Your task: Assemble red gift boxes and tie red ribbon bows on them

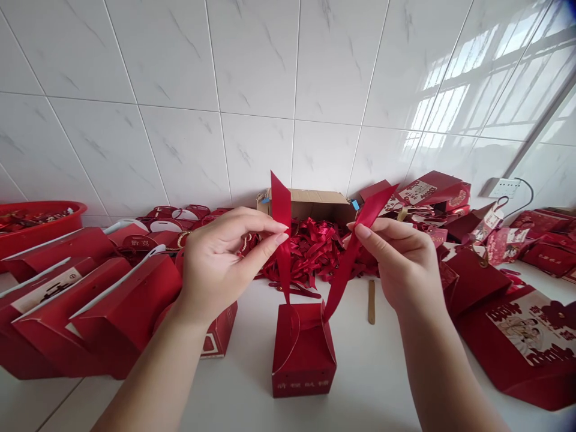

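Observation:
A small red box (303,354) stands upright on the white table, its curved flaps folded together at the top and pale lettering along its front. A red ribbon (339,279) passes through the top of the box, and its two ends rise apart in a V. My left hand (225,255) pinches the left end between thumb and forefinger, with the slanted tip sticking up above the fingers. The right end is pinched in my right hand (396,255), its tip pointing up and to the right. Both hands are above the box, not touching it.
Behind the box lies a heap of red ribbons (310,246) before an open cardboard box (315,197). Larger red boxes (130,300) line the left, near a red basin (83,209). Red packages (522,354) crowd the right. A thin brown strip (371,303) lies near my right hand.

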Motion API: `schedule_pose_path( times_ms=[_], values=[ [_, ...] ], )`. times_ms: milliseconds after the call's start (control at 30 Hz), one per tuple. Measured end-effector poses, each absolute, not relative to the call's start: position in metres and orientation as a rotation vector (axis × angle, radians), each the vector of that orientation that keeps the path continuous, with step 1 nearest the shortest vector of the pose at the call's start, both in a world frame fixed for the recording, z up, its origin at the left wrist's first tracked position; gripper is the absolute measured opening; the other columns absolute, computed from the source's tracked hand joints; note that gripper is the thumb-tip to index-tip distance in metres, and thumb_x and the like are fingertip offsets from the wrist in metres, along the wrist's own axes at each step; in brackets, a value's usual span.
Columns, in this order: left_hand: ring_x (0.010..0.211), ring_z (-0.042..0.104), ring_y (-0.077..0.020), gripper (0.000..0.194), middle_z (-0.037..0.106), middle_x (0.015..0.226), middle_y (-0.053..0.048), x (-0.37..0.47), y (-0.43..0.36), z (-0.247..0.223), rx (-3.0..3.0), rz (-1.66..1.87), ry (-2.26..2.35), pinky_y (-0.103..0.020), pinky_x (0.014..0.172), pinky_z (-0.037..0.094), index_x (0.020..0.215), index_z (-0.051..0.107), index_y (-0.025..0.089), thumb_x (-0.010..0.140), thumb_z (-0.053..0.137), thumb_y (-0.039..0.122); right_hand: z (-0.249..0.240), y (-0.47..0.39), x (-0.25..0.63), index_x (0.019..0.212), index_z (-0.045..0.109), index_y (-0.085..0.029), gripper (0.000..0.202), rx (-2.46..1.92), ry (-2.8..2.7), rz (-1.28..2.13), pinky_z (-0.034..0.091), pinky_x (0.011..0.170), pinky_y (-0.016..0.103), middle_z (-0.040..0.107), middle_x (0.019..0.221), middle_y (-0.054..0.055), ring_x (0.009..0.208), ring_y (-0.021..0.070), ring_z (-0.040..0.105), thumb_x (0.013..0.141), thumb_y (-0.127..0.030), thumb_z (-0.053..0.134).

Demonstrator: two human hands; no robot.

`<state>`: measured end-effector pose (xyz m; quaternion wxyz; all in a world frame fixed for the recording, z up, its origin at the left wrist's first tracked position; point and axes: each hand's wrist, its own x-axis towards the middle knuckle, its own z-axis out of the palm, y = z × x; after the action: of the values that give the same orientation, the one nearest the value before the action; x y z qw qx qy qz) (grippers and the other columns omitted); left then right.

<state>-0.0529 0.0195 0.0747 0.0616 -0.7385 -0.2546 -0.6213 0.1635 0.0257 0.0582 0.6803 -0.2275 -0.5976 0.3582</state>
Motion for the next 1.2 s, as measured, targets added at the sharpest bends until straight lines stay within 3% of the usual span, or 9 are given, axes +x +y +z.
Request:
schedule_pose_path(
  times_ms=[400, 700, 900, 1200],
  values=[
    [0.078, 0.064, -0.0112, 0.022, 0.07, 0.083, 0.003, -0.0521, 0.0197, 0.0728, -2.236, -1.934, -0.773, -0.025, 0.073, 0.058, 0.084, 0.07, 0.022, 0.077, 0.069, 0.001, 0.0585, 0.0249, 0.1633, 0.08, 0.074, -0.023, 0.004, -0.581, -1.331, 0.639, 0.054, 0.058, 0.02, 0.071, 0.075, -0.001, 0.066, 0.0108, 0.064, 0.081, -0.026, 0.071],
    [0.075, 0.068, -0.0139, 0.015, 0.07, 0.081, 0.002, -0.0522, 0.0201, 0.0732, -2.008, -2.138, -0.957, -0.027, 0.07, 0.06, 0.083, 0.067, 0.024, 0.076, 0.074, 0.012, 0.0581, 0.0282, 0.1644, 0.08, 0.072, -0.024, 0.006, -0.632, -1.317, 0.567, 0.053, 0.057, 0.025, 0.07, 0.077, 0.001, 0.07, 0.0149, 0.065, 0.08, -0.03, 0.072],
    [0.078, 0.068, -0.0129, 0.031, 0.067, 0.081, 0.003, -0.0495, 0.0215, 0.074, -2.06, -2.331, -0.968, -0.025, 0.074, 0.06, 0.094, 0.059, 0.025, 0.073, 0.077, 0.012, 0.0575, 0.0287, 0.1651, 0.081, 0.074, -0.026, 0.003, -0.625, -1.319, 0.606, 0.052, 0.057, 0.025, 0.07, 0.077, 0.0, 0.069, 0.014, 0.064, 0.079, -0.028, 0.074],
    [0.078, 0.068, -0.0127, 0.027, 0.066, 0.081, 0.002, -0.0497, 0.0223, 0.0734, -2.074, -2.378, -0.967, -0.025, 0.076, 0.06, 0.089, 0.058, 0.024, 0.073, 0.077, 0.012, 0.0577, 0.0302, 0.1636, 0.079, 0.074, -0.024, 0.004, -0.627, -1.327, 0.638, 0.053, 0.058, 0.025, 0.071, 0.077, 0.0, 0.067, 0.0142, 0.065, 0.079, -0.028, 0.073]
  ],
)
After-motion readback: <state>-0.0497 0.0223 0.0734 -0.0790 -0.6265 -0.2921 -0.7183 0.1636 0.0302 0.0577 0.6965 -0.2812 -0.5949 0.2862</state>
